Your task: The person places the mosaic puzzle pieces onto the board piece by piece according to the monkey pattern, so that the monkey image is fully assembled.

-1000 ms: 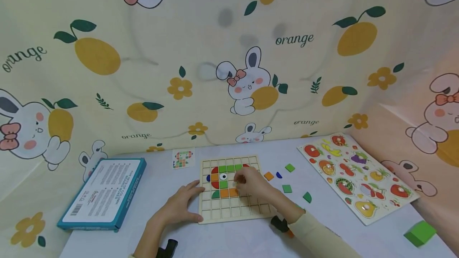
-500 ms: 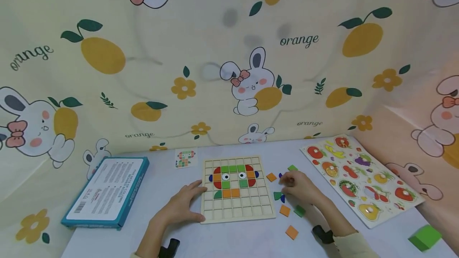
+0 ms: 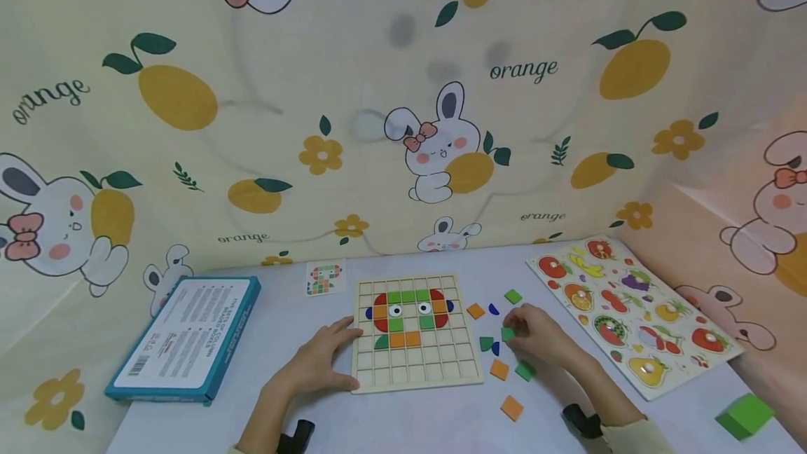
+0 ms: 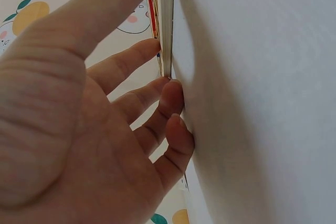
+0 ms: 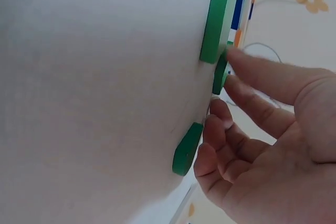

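A pale wooden grid board (image 3: 417,368) lies on the table with coloured tiles forming a face with two round eyes (image 3: 425,308). My left hand (image 3: 321,356) is spread at the board's left edge, fingertips and thumb touching it; in the left wrist view, the left hand (image 4: 100,119) shows its fingers along the board's side. To the right of the board, my right hand (image 3: 541,336) pinches a small green square tile (image 3: 507,334) between thumb and index finger. In the right wrist view this green tile (image 5: 220,77) sits low at the table surface, among other green tiles.
Loose tiles lie about the right hand, among them an orange square (image 3: 512,408) and a green quarter-round (image 3: 486,344). A pattern card (image 3: 326,279) lies behind the board. A blue box (image 3: 183,338) is at left; a fruit puzzle (image 3: 630,314) and green block (image 3: 745,417) are at right.
My right hand has moved from the board to the loose tiles on the right, uncovering the second eye, and now pinches a green square tile. The left hand stays at the board's edge.
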A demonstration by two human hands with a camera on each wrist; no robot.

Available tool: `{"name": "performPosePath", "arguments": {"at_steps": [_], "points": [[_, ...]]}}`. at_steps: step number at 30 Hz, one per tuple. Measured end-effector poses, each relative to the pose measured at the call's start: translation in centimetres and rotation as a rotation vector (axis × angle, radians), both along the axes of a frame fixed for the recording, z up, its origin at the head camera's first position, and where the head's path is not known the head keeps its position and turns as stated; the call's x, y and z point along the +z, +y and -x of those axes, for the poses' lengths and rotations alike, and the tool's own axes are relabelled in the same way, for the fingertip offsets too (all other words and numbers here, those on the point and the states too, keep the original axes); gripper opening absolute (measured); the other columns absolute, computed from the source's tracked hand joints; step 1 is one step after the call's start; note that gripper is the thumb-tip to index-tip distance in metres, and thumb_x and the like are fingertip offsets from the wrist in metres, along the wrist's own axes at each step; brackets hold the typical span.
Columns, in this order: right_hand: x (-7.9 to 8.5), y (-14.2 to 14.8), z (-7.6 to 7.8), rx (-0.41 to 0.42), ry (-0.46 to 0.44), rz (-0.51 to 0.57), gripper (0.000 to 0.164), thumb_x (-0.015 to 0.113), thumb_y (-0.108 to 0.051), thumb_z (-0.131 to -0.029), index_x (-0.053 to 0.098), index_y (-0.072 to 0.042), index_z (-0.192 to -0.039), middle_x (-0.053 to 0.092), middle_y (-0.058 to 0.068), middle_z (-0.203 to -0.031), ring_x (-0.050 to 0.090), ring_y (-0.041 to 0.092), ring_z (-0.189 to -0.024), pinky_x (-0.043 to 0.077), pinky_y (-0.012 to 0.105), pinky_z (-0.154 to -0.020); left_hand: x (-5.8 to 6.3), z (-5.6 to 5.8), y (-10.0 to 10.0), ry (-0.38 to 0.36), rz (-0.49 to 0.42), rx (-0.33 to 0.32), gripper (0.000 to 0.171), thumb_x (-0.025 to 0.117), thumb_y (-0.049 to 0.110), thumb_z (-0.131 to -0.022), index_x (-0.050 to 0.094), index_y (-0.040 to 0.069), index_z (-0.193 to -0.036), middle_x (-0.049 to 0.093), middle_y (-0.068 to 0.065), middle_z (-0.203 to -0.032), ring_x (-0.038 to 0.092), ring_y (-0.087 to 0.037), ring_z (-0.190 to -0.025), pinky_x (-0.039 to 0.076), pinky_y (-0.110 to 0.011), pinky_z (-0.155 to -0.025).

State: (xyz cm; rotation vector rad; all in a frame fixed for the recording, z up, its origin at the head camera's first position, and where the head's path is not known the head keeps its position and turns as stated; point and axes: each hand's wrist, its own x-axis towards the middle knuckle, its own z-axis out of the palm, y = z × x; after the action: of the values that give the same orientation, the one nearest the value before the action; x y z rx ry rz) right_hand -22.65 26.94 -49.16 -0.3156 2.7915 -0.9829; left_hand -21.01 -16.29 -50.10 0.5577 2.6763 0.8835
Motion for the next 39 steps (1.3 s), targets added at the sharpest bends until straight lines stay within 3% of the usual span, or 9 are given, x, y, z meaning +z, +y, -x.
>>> {"name": "performPosePath", "arguments": {"at_steps": [5,11,14,17,20,25,30,39], "points": [[0.0,-0.3,0.1,-0.023,-0.007,0.017,0.019,0.079,-0.001,-0.081,0.065,-0.008,-0.093,0.055,0.001,-0.086,0.049,0.018,-0.081,0.045,0.027,-0.068,-0.2,0.1,-0.1,0.001,0.007,-0.001,0.090,0.090,0.049,-0.066,0.054,0.017,-0.143,0.034,-0.012,-0.159,0.033,-0.041,-0.142,0.035,-0.066,-0.106],[0.2,-2.1,0.5,-0.056,0.044,0.146,0.014,0.070,0.003,-0.087,0.066,-0.006,-0.097,0.060,0.001,-0.087,0.052,0.018,-0.080,0.047,0.025,-0.066,-0.3,0.1,-0.1,0.009,0.010,-0.003,0.091,0.090,0.049,-0.066,0.054,0.017,-0.143,0.034,-0.013,-0.158,0.033,-0.041,-0.142,0.036,-0.066,-0.106],[0.4,-4.2,0.8,0.025,0.077,0.209,0.016,0.068,0.002,-0.089,0.070,-0.003,-0.104,0.063,0.003,-0.090,0.053,0.018,-0.078,0.049,0.023,-0.066,-0.3,0.0,-0.2,0.009,0.011,0.002,0.091,0.090,0.048,-0.065,0.054,0.018,-0.143,0.034,-0.013,-0.159,0.033,-0.041,-0.142,0.036,-0.066,-0.106],[0.7,-7.2,1.0,0.161,0.071,0.243,0.016,0.067,0.004,-0.090,0.072,-0.002,-0.103,0.065,0.004,-0.090,0.055,0.016,-0.076,0.050,0.023,-0.065,-0.3,0.1,-0.3,0.006,0.015,0.005,0.091,0.090,0.049,-0.066,0.054,0.019,-0.144,0.033,-0.012,-0.159,0.033,-0.040,-0.142,0.036,-0.066,-0.106],[1.2,-10.5,1.1,0.282,0.053,0.230,0.015,0.067,0.004,-0.090,0.073,-0.004,-0.101,0.066,0.000,-0.089,0.055,0.013,-0.076,0.049,0.024,-0.066,-0.4,0.3,-0.4,0.004,0.014,0.007,0.092,0.090,0.049,-0.066,0.053,0.019,-0.144,0.033,-0.011,-0.159,0.033,-0.040,-0.142,0.036,-0.066,-0.106],[2.2,-15.3,1.2,0.403,0.033,0.190,0.013,0.068,0.006,-0.089,0.073,-0.003,-0.097,0.066,0.000,-0.088,0.053,0.011,-0.075,0.048,0.022,-0.065,-0.2,0.3,-0.3,0.008,0.004,0.003,0.091,0.090,0.047,-0.066,0.053,0.018,-0.143,0.033,-0.012,-0.159,0.032,-0.041,-0.143,0.036,-0.065,-0.107],[2.1,-17.4,1.1,0.424,0.004,0.131,0.013,0.069,0.006,-0.088,0.074,-0.006,-0.089,0.061,-0.004,-0.080,0.051,0.010,-0.075,0.048,0.022,-0.066,-0.1,0.2,-0.1,0.014,-0.017,-0.016,0.090,0.091,0.046,-0.066,0.053,0.016,-0.143,0.034,-0.015,-0.158,0.034,-0.042,-0.141,0.036,-0.064,-0.107],[1.7,-17.8,0.9,0.392,-0.018,0.087,0.016,0.072,0.007,-0.086,0.072,-0.009,-0.088,0.063,-0.004,-0.083,0.053,0.009,-0.076,0.050,0.020,-0.069,-0.1,0.1,-0.1,0.008,-0.021,-0.012,0.090,0.091,0.045,-0.066,0.053,0.017,-0.143,0.034,-0.014,-0.158,0.034,-0.042,-0.140,0.037,-0.064,-0.106]]}}
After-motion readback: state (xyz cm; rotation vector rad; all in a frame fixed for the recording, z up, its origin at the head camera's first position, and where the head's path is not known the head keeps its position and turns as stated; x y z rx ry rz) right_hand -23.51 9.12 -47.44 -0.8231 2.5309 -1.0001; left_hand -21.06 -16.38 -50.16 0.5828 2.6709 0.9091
